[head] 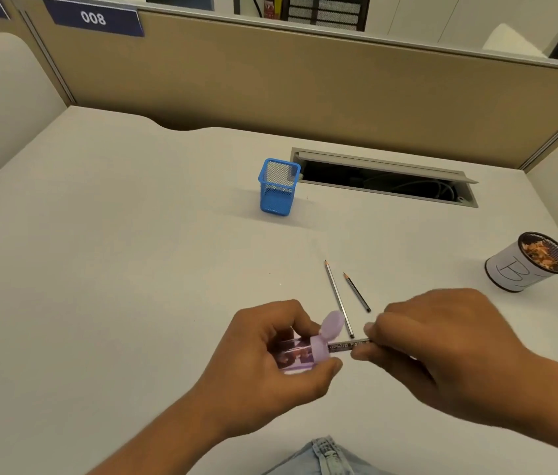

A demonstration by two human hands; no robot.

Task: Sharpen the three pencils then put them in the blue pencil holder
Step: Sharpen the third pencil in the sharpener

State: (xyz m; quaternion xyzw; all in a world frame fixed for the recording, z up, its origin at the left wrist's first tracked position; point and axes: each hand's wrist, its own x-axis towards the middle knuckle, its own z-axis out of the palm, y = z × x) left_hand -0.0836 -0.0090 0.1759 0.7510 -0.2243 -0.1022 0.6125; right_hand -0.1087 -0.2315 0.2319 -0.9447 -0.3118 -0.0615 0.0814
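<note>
Your left hand (270, 351) grips the purple sharpener (299, 353); your right hand (442, 344) pinches the pencil (347, 345) seated in it. Two pencils (339, 298) lie just beyond, blue holder (278, 188) far.

Even, soft indoor light; faint shadows; wide-angle bending at edges.

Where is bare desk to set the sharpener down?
Bare desk lies left of the blue holder and left hand, and between the holder and the two loose pencils. Crowded: around the right hand, those pencils, the shavings cup.
</note>
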